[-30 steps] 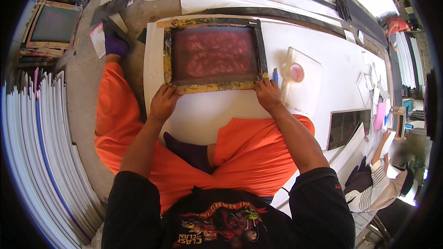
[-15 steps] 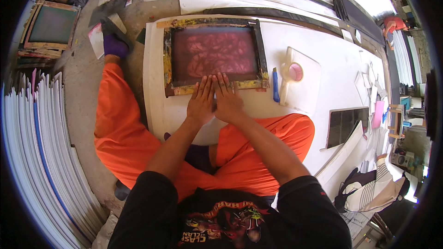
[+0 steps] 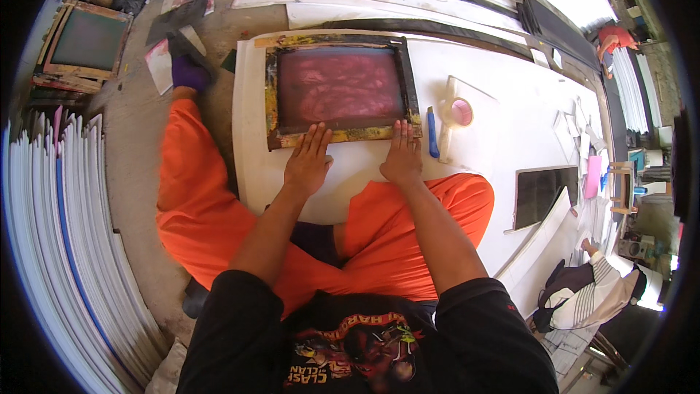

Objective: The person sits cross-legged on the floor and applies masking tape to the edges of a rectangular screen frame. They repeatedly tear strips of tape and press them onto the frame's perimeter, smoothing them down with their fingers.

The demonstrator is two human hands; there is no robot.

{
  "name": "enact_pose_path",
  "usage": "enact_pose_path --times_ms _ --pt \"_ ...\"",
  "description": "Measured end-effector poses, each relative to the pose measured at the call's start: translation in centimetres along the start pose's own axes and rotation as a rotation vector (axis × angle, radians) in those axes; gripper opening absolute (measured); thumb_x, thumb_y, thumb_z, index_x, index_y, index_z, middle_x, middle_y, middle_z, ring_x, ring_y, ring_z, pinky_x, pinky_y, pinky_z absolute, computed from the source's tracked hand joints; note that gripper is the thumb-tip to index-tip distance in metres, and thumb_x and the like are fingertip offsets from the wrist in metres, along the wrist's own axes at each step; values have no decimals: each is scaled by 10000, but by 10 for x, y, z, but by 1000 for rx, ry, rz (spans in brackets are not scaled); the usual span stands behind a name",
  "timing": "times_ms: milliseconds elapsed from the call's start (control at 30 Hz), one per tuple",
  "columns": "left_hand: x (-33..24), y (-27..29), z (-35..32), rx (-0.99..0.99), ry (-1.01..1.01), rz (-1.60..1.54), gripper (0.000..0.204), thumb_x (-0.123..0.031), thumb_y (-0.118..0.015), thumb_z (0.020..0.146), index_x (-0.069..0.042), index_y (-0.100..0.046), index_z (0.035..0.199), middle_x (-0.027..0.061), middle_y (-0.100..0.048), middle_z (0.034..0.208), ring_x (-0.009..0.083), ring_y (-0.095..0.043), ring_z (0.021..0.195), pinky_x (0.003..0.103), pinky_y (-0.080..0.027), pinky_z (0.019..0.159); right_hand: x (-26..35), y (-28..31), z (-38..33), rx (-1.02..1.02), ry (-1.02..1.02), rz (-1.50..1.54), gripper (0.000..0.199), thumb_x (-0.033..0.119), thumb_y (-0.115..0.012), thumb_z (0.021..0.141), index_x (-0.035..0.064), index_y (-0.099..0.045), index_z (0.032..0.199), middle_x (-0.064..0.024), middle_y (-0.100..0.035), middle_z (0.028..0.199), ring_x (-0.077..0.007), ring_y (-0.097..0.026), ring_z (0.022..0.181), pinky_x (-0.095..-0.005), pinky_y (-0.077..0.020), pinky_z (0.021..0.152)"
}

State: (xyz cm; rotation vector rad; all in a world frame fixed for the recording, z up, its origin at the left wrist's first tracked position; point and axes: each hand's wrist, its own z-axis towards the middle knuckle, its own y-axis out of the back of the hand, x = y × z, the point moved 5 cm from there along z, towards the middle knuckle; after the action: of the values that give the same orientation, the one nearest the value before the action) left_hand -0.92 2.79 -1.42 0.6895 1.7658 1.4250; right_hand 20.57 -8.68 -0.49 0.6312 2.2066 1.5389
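Both left hand (image 3: 308,163) and right hand (image 3: 402,160) have just parted, fingers straight, nothing pinched, on the near rail (image 3: 361,134) of the framed screen (image 3: 341,86), left of the blue cutter (image 3: 432,131), apparently spreading their steadying pressure wider!

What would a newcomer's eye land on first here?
Probably the bright orange trousers across the lower middle, then the paint-stained frame around a dark reddish panel at upper centre, with the left hand and right hand at its near edge. After that, the tall stack of white sheets along the left rim and the blue cutter right of the frame.
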Motion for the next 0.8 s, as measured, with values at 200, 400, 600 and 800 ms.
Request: enact_pose_path --times_ms 200,400,600,800 --pt "58 24 -57 16 149 207 850 -469 -572 1027 1 -223 1643 179 -218 1723 333 -191 1603 478 -135 1313 3 0 8 126 -39 -15 1001 292 -572 906 26 9 1677 -150 -7 1770 -303 -77 1633 -518 -156 1295" --pt "76 61 -63 -104 117 143 860 -511 -621 989 14 -326 1603 192 -329 1674 343 -237 1586 502 -175 1297 28 13 4 128 -149 32 1043 253 -576 863 40 38 1679 -141 8 1772 -303 -19 1637 -529 -95 1301" --pt "75 40 -40 -48 -40 196 873 -493 -695 934 -108 -332 1629 102 -321 1692 316 -237 1589 505 -174 1296 155 19 -16 -19 283 60 1011 188 -591 864 72 -19 1689 -126 -34 1771 -287 -31 1637 -523 -89 1308" --pt "81 41 -57 -178 6 205 780 -461 -728 920 -113 -457 1563 115 -436 1626 352 -292 1561 512 -186 1290 175 2 -19 -24 424 21 995 201 -629 879 66 -66 1688 -137 -69 1766 -273 -64 1635 -514 -115 1308"
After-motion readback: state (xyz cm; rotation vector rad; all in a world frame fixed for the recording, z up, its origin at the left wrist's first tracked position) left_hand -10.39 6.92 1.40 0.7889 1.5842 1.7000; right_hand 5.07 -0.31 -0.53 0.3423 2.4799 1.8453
